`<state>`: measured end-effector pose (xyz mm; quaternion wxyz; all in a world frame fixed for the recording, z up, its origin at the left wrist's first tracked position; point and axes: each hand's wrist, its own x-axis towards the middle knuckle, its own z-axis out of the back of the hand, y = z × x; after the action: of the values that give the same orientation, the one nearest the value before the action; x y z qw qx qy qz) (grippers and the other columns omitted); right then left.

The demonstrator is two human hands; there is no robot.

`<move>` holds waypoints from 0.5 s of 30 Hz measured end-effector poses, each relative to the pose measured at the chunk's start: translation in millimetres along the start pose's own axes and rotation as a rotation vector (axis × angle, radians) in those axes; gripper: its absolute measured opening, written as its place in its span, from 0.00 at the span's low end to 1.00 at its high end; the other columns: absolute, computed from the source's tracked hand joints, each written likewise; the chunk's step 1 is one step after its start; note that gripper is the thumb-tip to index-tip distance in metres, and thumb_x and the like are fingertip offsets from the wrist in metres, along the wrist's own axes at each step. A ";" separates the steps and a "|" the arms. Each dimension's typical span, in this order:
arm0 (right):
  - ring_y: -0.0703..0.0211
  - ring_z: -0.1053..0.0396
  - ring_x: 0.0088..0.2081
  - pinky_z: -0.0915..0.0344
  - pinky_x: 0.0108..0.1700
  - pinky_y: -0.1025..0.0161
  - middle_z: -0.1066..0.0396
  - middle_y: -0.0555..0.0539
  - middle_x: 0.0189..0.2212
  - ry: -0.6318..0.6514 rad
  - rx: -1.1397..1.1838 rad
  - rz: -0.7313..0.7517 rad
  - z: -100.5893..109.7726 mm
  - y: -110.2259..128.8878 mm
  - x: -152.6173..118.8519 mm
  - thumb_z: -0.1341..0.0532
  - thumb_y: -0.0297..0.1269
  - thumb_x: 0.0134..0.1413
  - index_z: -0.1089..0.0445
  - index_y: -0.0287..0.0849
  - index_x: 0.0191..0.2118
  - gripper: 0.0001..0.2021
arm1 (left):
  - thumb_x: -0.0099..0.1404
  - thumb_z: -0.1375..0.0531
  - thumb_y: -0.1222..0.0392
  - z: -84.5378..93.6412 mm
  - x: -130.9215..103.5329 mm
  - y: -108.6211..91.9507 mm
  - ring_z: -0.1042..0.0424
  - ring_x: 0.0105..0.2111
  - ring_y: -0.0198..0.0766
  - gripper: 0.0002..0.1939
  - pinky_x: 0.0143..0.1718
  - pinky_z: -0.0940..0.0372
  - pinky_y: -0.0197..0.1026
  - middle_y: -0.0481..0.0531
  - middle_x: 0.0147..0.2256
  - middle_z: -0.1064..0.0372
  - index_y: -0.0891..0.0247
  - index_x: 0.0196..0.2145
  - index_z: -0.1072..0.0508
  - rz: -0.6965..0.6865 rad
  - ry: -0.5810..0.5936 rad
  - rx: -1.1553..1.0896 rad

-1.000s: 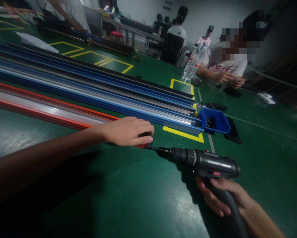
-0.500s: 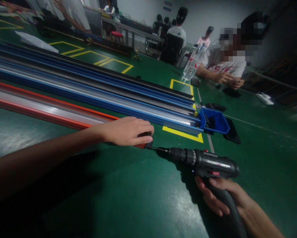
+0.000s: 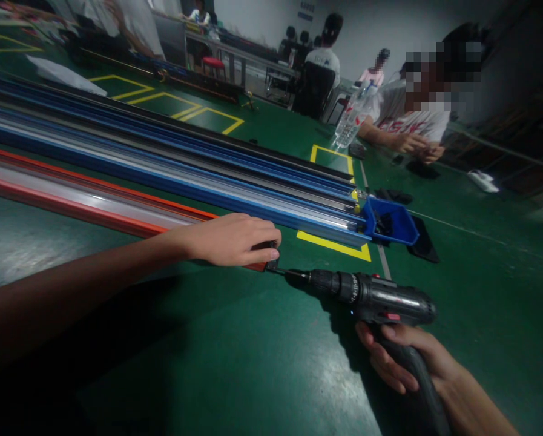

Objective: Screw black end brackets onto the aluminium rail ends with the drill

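My left hand [image 3: 237, 240] is closed over the near end of a long red metal profile [image 3: 117, 209], its fingers wrapped around a small black end piece [image 3: 273, 259]. In my right hand [image 3: 402, 360] is a black cordless drill [image 3: 375, 297], gripped by its handle. The drill points left, and its long thin bit [image 3: 293, 274] reaches the black end piece beside my left thumb. Exactly where the bit's tip sits is too small to make out.
Several blue and black profiles [image 3: 253, 197] lie side by side behind the red one. A blue bin [image 3: 401, 224] with small dark parts stands at their right end. Clear plastic bottles [image 3: 350, 121] stand farther back, near a seated person [image 3: 411, 121]. Yellow tape marks the green tabletop [image 3: 262, 351].
Almost nothing differs. Both hands, the drill and the red profile hold the same places, apart from a very slight shift of the view.
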<state>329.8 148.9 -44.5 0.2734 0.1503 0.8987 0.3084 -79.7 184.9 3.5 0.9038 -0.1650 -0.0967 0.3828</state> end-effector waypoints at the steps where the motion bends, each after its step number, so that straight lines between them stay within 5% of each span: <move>1: 0.74 0.44 0.14 0.33 0.23 0.71 0.29 0.51 0.25 0.002 0.000 -0.002 0.1 0.1 0.0 0.37 0.42 0.65 0.23 0.33 0.43 0.14 | 0.77 0.51 0.46 -0.1 -0.1 0.0 0.28 0.42 0.42 0.18 0.43 0.39 0.42 0.52 0.44 0.26 0.59 0.47 0.27 0.000 -0.001 0.002; 15: 0.75 0.43 0.14 0.33 0.22 0.71 0.28 0.48 0.28 -0.020 -0.011 0.012 -1.2 0.4 1.2 0.37 0.41 0.65 0.23 0.32 0.45 0.15 | 0.77 0.50 0.46 -0.2 -0.6 0.0 0.27 0.42 0.42 0.18 0.43 0.39 0.42 0.52 0.44 0.26 0.58 0.47 0.26 0.003 -0.012 -0.001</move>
<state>328.2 149.2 -43.9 0.2816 0.1571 0.8932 0.3133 -80.0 184.4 3.3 0.9025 -0.1633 -0.1023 0.3851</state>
